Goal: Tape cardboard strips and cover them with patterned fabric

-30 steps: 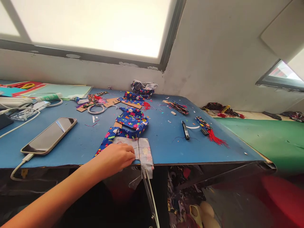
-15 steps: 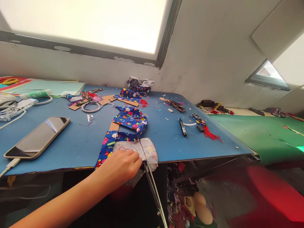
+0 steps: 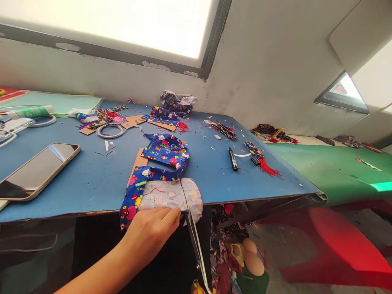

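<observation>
My left hand [image 3: 156, 228] is closed on the near edge of a piece of patterned fabric [image 3: 170, 194], its pale wrong side up and its blue printed side folded around behind. The cloth lies over the table's front edge. A dark line runs down across the pale part. Just right of my fingers, the long metal blades of a pair of scissors [image 3: 197, 255] point up with their tips at the cloth's lower edge. The scissors' handles run off the bottom of the view, and my right hand is not visible.
A phone [image 3: 39, 171] lies left on the blue table [image 3: 92, 179]. Farther back are a tape roll [image 3: 109, 136], cardboard strips [image 3: 134, 121] and a crumpled cloth [image 3: 179, 102]. A black marker [image 3: 232, 158] and a red-tasselled bookmark [image 3: 255, 151] lie right. A red stool [image 3: 346, 245] stands beyond.
The view has shifted slightly. My left hand has moved a little lower and toward me along the cloth's edge, showing more of the pale side. The scissors remain at the cloth.
</observation>
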Action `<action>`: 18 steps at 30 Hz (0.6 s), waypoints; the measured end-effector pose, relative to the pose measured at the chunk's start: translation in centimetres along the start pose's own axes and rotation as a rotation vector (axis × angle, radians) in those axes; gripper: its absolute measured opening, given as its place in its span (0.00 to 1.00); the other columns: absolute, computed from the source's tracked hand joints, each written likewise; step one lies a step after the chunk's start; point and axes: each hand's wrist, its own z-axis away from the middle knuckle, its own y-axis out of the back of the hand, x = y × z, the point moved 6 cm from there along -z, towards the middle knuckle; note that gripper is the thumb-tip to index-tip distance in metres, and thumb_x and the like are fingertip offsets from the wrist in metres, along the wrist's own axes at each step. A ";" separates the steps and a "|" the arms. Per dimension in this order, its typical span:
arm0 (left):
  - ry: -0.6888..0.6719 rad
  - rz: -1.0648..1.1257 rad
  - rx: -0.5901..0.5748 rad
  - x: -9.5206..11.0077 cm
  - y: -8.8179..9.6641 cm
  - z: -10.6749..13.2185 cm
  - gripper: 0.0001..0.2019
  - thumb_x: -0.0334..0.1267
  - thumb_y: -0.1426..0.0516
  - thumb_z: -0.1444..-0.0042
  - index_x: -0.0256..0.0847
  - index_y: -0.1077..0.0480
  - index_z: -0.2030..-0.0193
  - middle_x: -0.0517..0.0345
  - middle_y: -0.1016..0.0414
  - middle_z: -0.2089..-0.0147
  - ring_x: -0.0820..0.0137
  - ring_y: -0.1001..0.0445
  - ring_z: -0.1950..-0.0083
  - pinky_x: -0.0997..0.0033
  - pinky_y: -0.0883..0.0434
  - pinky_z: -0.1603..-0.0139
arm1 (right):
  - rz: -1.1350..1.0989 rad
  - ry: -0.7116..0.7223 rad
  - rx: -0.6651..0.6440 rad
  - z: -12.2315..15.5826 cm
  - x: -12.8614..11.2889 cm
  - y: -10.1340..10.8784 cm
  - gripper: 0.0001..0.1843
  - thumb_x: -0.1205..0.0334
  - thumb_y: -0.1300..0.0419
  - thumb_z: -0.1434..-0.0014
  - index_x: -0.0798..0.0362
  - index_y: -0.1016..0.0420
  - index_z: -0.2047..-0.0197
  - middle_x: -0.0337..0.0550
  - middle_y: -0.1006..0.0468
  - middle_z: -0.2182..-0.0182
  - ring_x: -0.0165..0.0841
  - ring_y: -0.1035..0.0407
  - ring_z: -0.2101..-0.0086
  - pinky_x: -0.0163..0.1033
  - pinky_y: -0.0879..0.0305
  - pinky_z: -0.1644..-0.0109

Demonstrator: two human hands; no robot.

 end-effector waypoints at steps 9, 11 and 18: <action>0.596 0.550 0.044 -0.9 -6.7 4.6 0.10 0.37 0.43 0.44 0.39 0.31 0.56 0.52 0.21 0.58 0.65 0.23 0.57 0.71 0.26 0.60 | 0.023 -0.094 -0.023 -0.9 0.9 -0.2 0.23 0.35 0.41 0.54 0.46 0.29 0.69 0.39 0.30 0.76 0.33 0.33 0.73 0.36 0.38 0.76; 0.652 0.651 -0.004 -0.8 -8.3 4.4 0.14 0.38 0.42 0.45 0.40 0.31 0.52 0.53 0.22 0.54 0.63 0.24 0.53 0.67 0.27 0.53 | 0.018 -0.096 -0.023 -1.0 0.9 -0.3 0.23 0.35 0.43 0.51 0.47 0.29 0.69 0.39 0.30 0.76 0.32 0.33 0.74 0.36 0.37 0.75; 0.762 0.951 -0.110 -0.4 -10.7 2.8 0.11 0.36 0.46 0.44 0.41 0.22 0.60 0.58 0.20 0.58 0.61 0.24 0.54 0.67 0.30 0.52 | -0.023 -0.083 -0.002 -1.0 0.6 0.4 0.21 0.38 0.37 0.55 0.46 0.29 0.69 0.40 0.29 0.75 0.34 0.32 0.73 0.36 0.36 0.75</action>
